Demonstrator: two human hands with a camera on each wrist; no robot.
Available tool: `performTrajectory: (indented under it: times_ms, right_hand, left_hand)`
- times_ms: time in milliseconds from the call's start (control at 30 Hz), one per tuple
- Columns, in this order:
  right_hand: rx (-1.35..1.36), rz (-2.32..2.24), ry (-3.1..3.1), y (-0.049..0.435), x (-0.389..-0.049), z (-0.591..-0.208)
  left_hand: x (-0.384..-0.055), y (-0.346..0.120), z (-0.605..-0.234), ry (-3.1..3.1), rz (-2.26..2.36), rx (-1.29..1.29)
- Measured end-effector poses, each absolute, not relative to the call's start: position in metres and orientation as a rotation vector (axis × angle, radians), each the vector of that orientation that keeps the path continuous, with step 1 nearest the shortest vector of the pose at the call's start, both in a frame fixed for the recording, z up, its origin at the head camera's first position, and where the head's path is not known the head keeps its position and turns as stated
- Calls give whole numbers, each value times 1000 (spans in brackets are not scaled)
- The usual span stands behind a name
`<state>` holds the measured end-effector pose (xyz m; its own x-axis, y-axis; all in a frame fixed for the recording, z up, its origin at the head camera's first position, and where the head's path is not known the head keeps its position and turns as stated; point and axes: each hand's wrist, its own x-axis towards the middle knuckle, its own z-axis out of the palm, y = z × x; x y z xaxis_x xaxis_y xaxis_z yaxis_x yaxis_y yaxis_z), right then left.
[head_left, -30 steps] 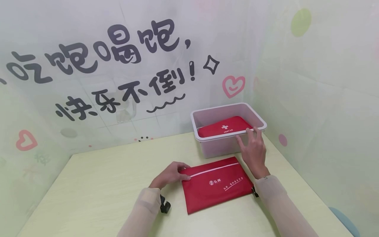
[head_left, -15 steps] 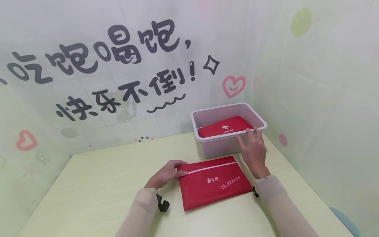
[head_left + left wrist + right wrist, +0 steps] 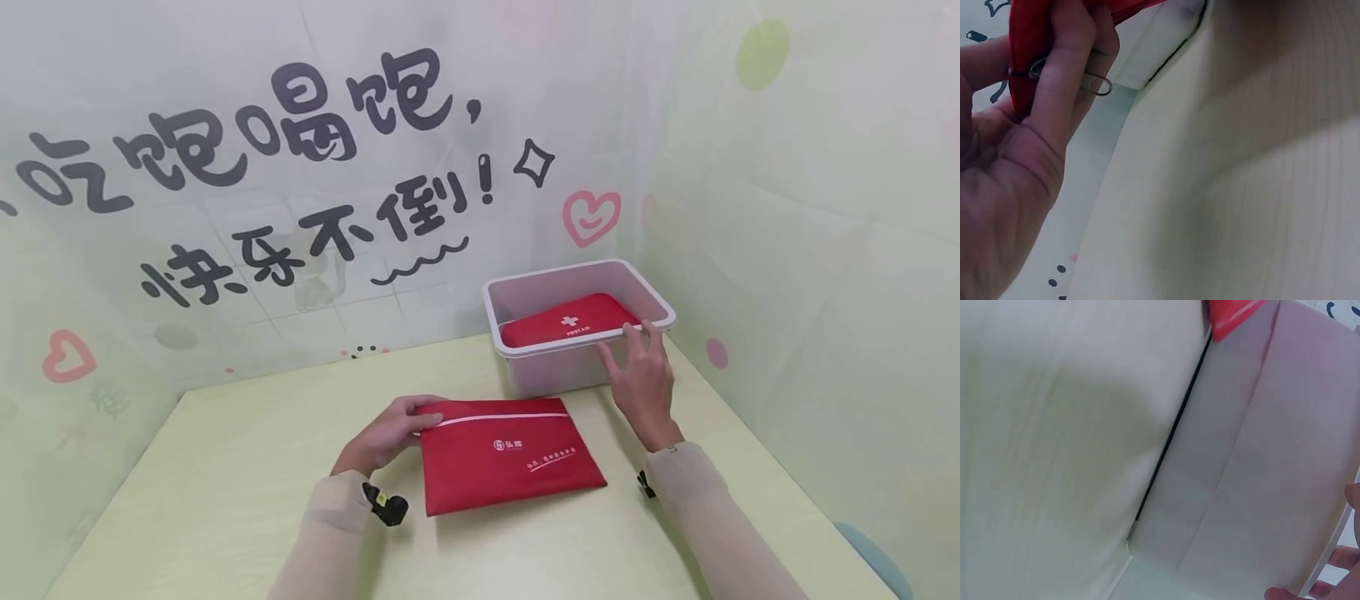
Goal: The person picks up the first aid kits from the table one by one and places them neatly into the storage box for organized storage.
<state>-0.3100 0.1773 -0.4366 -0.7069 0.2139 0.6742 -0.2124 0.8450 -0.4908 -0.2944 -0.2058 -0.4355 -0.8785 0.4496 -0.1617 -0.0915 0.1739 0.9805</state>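
Note:
My left hand (image 3: 393, 429) pinches the upper left corner of a flat red zip pouch (image 3: 495, 475) with a white zipper line and white lettering. A shadow lies on the table below its lower edge. In the left wrist view, a metal zipper pull (image 3: 1099, 84) sticks out between the fingers of that hand. My right hand (image 3: 642, 383) grips the front rim of a pale pinkish-grey plastic bin (image 3: 551, 375) near its right corner, fingers over the rim and thumb on the outside. Inside the bin lies a red first aid pouch (image 3: 558, 321) with a white cross.
The bin stands at the back right of a light wooden table (image 3: 247, 467), close to the wall. Printed curtain-like walls (image 3: 420, 317) border the table at the back and sides. A blue rounded object (image 3: 870, 558) shows past the right table edge.
My left hand has drawn the red zip pouch to the left, away from the right hand, and its lower edge has come up. The right hand and the bin have stayed put.

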Motion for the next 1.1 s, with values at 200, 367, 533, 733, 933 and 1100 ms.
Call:
performTrajectory:
  times_ms: [200,367,533,733,933,1100]
  right_hand:
    - [-2,690,-2249,177,-311,-437]
    - [-2,693,-2247,178,-312,-440]
    - [5,697,-2234,179,-312,-439]
    - [21,716,-2226,179,-313,-438]
    - [22,719,-2225,180,-313,-438]
    - [25,730,-2225,181,-313,-438]
  left_hand:
    - [-293,-229,-431,2024,1861,238]
    - [-293,-244,-423,2006,1936,172]
    - [-290,-256,-415,1957,1997,173]
    - [-285,-270,-413,1925,2085,128]
    - [-283,-280,-410,1924,2183,88]
    - [-285,-283,-398,1901,2270,12]
